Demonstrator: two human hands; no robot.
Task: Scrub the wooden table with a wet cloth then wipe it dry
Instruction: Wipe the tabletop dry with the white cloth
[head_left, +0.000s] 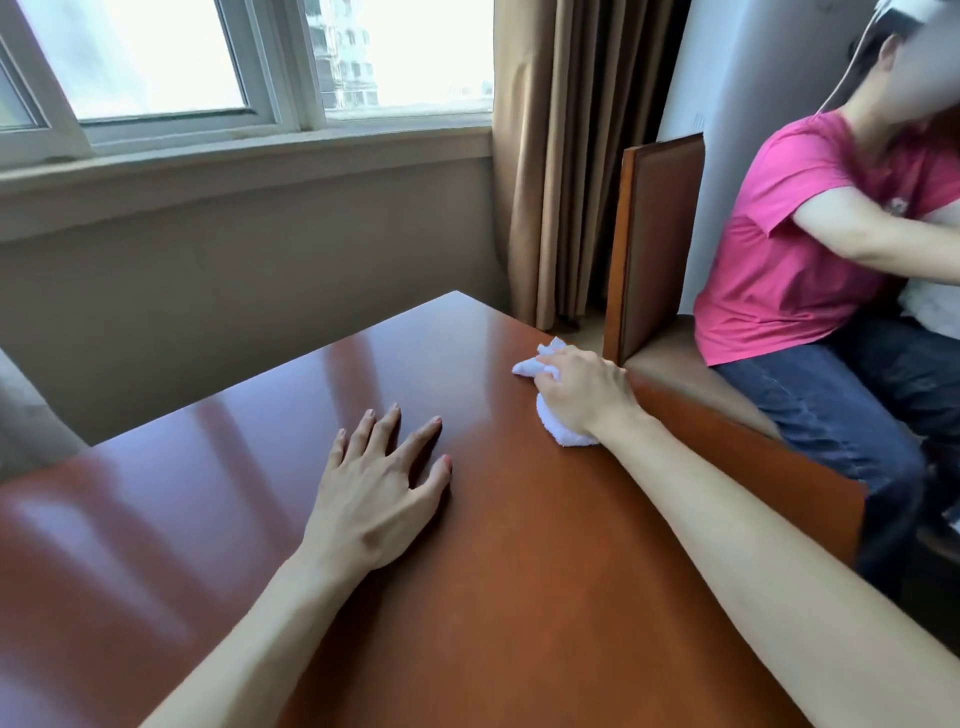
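At the bench's (519, 597) right edge your right hand (582, 392) grips the bunched cloth (530, 366), left hand (379, 483) lying flat and empty; scrub further right and it could slip off.

Surface (467, 597): bare wood left of and beyond the left hand (376, 488).
Right edge: a chair (654, 244) with a seated person (789, 270) stands just beside it.
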